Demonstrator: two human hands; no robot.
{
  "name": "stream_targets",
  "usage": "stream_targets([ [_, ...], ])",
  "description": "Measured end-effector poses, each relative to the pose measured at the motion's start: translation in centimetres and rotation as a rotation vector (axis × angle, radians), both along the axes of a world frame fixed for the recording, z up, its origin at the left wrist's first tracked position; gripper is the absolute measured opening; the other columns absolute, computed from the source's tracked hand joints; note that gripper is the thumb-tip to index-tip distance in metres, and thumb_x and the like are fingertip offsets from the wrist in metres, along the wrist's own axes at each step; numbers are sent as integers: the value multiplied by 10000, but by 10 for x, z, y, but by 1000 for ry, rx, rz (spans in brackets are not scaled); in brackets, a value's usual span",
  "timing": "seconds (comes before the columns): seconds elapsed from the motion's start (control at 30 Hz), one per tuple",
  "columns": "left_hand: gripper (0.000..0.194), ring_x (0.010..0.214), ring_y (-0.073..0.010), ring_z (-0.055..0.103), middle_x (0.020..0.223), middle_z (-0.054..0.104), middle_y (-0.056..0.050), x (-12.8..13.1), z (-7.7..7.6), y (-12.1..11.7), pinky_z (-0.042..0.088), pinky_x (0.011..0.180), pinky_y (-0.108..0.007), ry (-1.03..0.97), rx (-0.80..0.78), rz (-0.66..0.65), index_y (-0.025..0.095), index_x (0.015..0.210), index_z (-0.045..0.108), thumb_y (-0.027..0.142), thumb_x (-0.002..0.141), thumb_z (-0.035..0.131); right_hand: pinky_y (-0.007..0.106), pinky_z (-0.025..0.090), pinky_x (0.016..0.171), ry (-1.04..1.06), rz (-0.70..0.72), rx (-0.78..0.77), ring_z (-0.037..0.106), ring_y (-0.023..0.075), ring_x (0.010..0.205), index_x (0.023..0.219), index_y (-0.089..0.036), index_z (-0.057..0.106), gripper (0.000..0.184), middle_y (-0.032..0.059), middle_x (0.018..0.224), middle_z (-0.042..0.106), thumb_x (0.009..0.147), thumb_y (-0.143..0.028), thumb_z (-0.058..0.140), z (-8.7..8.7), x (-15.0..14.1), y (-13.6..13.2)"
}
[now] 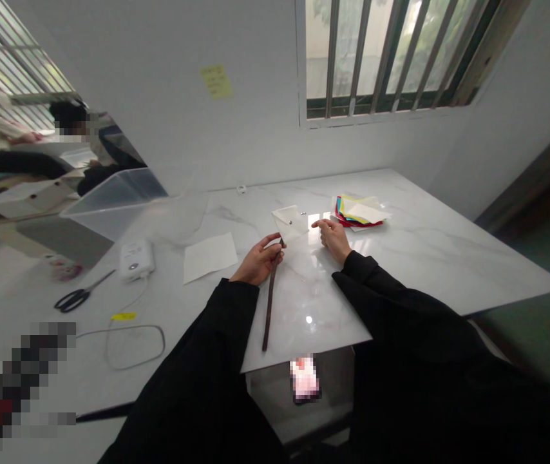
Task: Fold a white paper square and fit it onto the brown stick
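My left hand (260,259) pinches the upper end of a narrow dark brown strap (269,303) between thumb and fingers. The strap hangs down towards the table's front edge; its material is hard to make out. My right hand (333,238) is raised over the table to the right, its index finger stretched out and the others partly curled, with nothing visible in it. Beyond the hands lies a small whitish sheet or pouch (282,215) with a tiny shiny metal piece (290,222) on it. Another tiny metal piece (303,213) lies just to the right.
Stacked coloured sheets (362,211) lie at the back right. A white paper (211,258) is left of my hands. Further left are black scissors (75,299), a white power strip (136,260), its cable (161,338) and a clear plastic bin (115,193). Other people sit beyond.
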State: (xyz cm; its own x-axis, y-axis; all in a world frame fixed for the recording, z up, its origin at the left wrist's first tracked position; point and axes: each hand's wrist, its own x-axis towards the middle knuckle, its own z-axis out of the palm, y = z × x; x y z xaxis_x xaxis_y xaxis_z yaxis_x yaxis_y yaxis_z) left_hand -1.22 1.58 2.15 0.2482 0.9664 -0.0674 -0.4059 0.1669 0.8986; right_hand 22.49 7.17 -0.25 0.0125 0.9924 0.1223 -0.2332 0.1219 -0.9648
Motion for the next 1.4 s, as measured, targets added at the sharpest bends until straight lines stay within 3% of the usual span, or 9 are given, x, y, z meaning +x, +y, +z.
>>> stream_targets([
  [0.63, 526, 695, -97, 647, 883, 720, -29, 1, 3, -4, 524, 666, -197, 27, 1, 44, 167, 915, 638, 305, 570, 1010, 254, 110, 431, 28, -9, -12, 164, 66, 423, 823, -175, 652, 279, -128, 503, 195, 829, -451, 683, 0, 0, 4],
  [0.93, 489, 707, -102, 645, 902, 719, -43, 1, 3, -5, 512, 671, -209, 17, -5, 52, 155, 865, 633, 300, 582, 1005, 251, 113, 429, 38, -10, -19, 173, 67, 427, 825, -167, 661, 215, -120, 507, 209, 843, -381, 652, 1, 0, 1],
  [1.4, 388, 713, -101, 624, 905, 706, -49, 1, 6, -6, 501, 661, -214, 31, 9, 42, 146, 798, 642, 274, 634, 970, 241, 138, 424, 36, -1, -22, 174, 69, 436, 831, -180, 653, 258, -115, 522, 206, 883, -431, 681, 0, 1, 3],
])
